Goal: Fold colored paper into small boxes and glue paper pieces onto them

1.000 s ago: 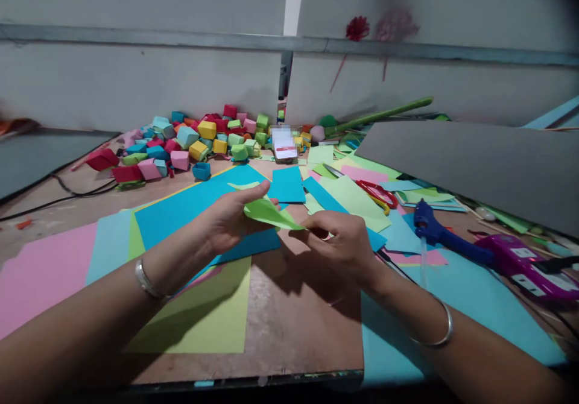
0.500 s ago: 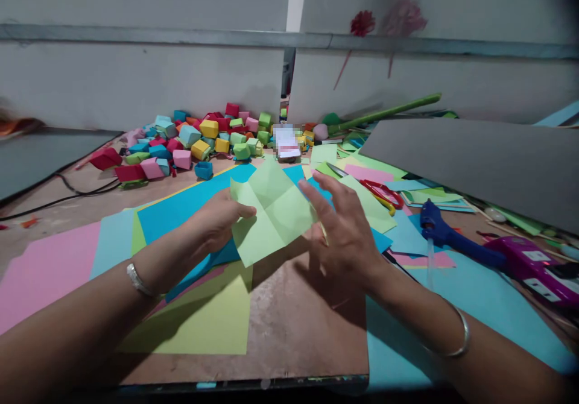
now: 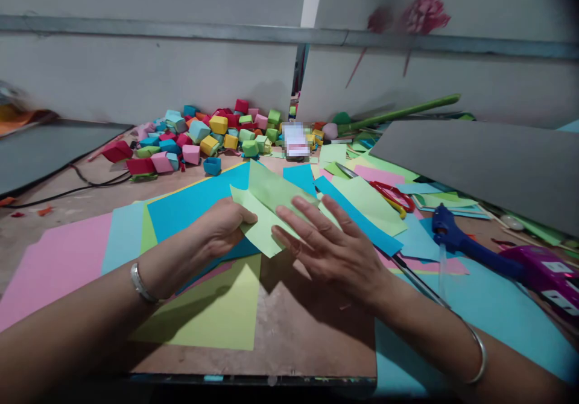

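Observation:
A creased light green paper square (image 3: 266,202) lies low over the table's middle. My left hand (image 3: 221,229) pinches its left edge between thumb and fingers. Flat on the sheet's right half rests my right hand (image 3: 332,250), fingers stretched out and spread, pressing it down. Beneath the sheet are a large blue sheet (image 3: 194,205) and a yellow-green sheet (image 3: 217,310). Both wrists wear a metal bangle.
A heap of small folded paper boxes (image 3: 212,135) in several colours sits at the back. Red-handled scissors (image 3: 391,193), a blue glue gun (image 3: 456,241) and a purple tool (image 3: 543,268) lie to the right. A grey board (image 3: 488,163) leans at right. Pink paper (image 3: 49,265) lies left.
The green paper was folded narrow, then opened out and held up. Now it has come down toward the table, and my right hand has gone from pinching it to lying flat on it.

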### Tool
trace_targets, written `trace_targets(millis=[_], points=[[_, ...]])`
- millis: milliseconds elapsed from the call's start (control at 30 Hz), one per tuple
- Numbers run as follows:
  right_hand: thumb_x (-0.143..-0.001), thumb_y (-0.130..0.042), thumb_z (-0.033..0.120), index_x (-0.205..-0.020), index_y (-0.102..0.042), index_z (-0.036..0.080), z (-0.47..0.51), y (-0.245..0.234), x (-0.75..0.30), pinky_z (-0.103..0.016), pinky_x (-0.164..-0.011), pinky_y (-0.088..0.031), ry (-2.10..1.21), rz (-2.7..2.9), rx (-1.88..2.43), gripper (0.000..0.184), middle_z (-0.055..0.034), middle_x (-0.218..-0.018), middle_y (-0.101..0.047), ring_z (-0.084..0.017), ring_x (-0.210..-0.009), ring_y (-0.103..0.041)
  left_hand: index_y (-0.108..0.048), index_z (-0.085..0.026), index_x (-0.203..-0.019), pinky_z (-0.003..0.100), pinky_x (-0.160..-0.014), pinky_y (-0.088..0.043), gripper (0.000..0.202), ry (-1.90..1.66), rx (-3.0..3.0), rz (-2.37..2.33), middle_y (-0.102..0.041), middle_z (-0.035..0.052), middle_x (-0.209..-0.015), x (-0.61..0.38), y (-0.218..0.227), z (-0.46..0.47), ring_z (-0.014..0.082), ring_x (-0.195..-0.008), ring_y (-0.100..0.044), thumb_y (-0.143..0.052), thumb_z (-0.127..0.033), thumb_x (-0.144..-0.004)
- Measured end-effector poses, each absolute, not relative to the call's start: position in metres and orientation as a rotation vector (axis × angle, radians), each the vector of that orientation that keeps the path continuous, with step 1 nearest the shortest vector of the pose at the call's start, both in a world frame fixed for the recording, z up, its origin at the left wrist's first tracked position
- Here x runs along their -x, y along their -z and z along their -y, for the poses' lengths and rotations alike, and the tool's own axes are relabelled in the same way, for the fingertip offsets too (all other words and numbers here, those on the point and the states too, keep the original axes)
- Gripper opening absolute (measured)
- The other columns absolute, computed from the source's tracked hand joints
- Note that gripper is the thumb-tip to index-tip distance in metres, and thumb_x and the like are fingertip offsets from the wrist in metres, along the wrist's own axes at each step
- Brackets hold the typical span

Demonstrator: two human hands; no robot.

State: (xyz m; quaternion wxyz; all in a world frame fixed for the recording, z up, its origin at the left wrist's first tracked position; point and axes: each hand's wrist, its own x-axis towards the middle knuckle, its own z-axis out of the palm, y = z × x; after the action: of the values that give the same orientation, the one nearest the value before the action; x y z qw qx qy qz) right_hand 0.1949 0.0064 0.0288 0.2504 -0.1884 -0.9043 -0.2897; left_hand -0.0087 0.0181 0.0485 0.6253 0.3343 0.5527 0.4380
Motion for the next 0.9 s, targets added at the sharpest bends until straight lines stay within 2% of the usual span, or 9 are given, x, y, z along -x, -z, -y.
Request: trace_targets(millis=[100, 167, 300, 367, 433, 567, 700, 767, 900], points=[[-0.092, -0.052, 0.012, -0.103, -0.067, 0.021, -0.007, -0.027, -0.194, -0.042, -0.094, -0.042, 0.744, 2.459, 0.524, 0.021, -0.0031, -0.114, -0.071, -0.023, -0.113, -0.058, -0.065, -0.013, -0.085, 0.042, -0.078, -0.056, 0.030, -0.972, -0.865, -1.286, -0.074, 0.0101, -0.086, 0.006, -0.050, -0.016, 0.0315, -0.090, -0.069, -0.058, -0.001, -0.058], [-0.093, -0.049, 0.011, -0.092, -0.069, 0.019, -0.009, -0.025, -0.196, -0.037, -0.077, -0.043, 0.672, 2.475, 0.611, 0.022, -0.0034, -0.098, -0.074, -0.020, -0.092, -0.062, -0.065, -0.011, -0.100, 0.046, -0.087, -0.053, 0.042, -0.986, -0.941, -1.324, -0.071, 0.0142, -0.103, 0.009, -0.052, -0.016, 0.0345, -0.106, -0.064, -0.062, -0.003, -0.059], [-0.091, -0.050, 0.009, -0.080, -0.069, 0.017, -0.017, -0.017, -0.202, -0.033, -0.068, -0.038, 0.460, 2.650, 0.684, 0.023, -0.0065, -0.084, -0.072, -0.019, -0.081, -0.059, -0.053, -0.021, -0.129, 0.048, -0.112, -0.027, 0.067, -1.136, -1.600, -1.537, -0.046, 0.0103, -0.144, 0.026, -0.054, -0.017, 0.0318, -0.138, -0.032, -0.069, -0.009, -0.065], [-0.089, -0.052, 0.007, -0.080, -0.069, 0.016, -0.020, -0.013, -0.204, -0.032, -0.068, -0.038, 0.321, 2.735, 0.707, 0.021, -0.0075, -0.085, -0.070, -0.019, -0.081, -0.058, -0.064, -0.023, -0.118, 0.047, -0.113, -0.025, 0.046, -0.961, -2.053, -1.499, -0.052, 0.0092, -0.139, 0.031, -0.053, -0.015, 0.0316, -0.134, -0.039, -0.067, -0.013, -0.073], [-0.088, -0.051, 0.005, -0.083, -0.068, 0.016, -0.021, -0.011, -0.205, -0.032, -0.068, -0.039, 0.184, 2.802, 0.724, 0.020, -0.0079, -0.086, -0.069, -0.019, -0.080, -0.057, -0.071, -0.022, -0.104, 0.048, -0.106, -0.037, 0.025, -0.559, -2.386, -1.355, -0.061, 0.0112, -0.128, 0.032, -0.050, -0.009, 0.0323, -0.123, -0.051, -0.061, -0.018, -0.081], [-0.083, -0.055, 0.008, -0.095, -0.065, 0.014, -0.020, -0.013, -0.205, -0.031, -0.068, -0.038, 0.018, 2.933, 0.733, 0.017, -0.0086, -0.087, -0.065, -0.019, -0.078, -0.054, -0.062, -0.020, -0.119, 0.045, -0.091, -0.050, 0.032, 0.005, -2.692, -1.149, -0.056, 0.0168, -0.134, 0.026, -0.038, 0.004, 0.0337, -0.119, -0.055, -0.058, -0.020, -0.087], [-0.084, -0.057, 0.014, -0.101, -0.062, 0.014, -0.017, -0.013, -0.204, -0.032, -0.066, -0.035, 0.119, 2.988, 0.718, 0.018, -0.0079, -0.087, -0.063, -0.020, -0.075, -0.051, -0.053, -0.023, -0.128, 0.046, -0.087, -0.051, 0.040, 0.092, -2.797, -1.151, -0.054, 0.0160, -0.133, 0.024, -0.029, 0.006, 0.0341, -0.117, -0.055, -0.058, -0.022, -0.088], [-0.087, -0.053, 0.013, -0.089, -0.063, 0.015, -0.017, -0.011, -0.204, -0.033, -0.064, -0.033, 0.187, 2.966, 0.695, 0.010, -0.0069, -0.083, -0.062, -0.019, -0.072, -0.050, -0.053, -0.023, -0.127, 0.047, -0.088, -0.050, 0.040, 0.084, -2.827, -1.136, -0.055, 0.0156, -0.130, 0.025, -0.028, 0.005, 0.0336, -0.117, -0.054, -0.058, -0.021, -0.088], [-0.090, -0.043, 0.011, -0.069, -0.057, 0.015, -0.019, -0.007, -0.203, -0.031, -0.060, -0.033, 0.119, 2.837, 0.851, 0.026, -0.0051, -0.070, -0.057, -0.016, -0.065, -0.048, -0.063, -0.018, -0.110, 0.040, -0.083, -0.050, 0.023, 0.064, -2.809, -1.130, -0.064, 0.0121, -0.113, 0.026, -0.030, 0.003, 0.0280, -0.103, -0.061, -0.057, -0.015, -0.088]])
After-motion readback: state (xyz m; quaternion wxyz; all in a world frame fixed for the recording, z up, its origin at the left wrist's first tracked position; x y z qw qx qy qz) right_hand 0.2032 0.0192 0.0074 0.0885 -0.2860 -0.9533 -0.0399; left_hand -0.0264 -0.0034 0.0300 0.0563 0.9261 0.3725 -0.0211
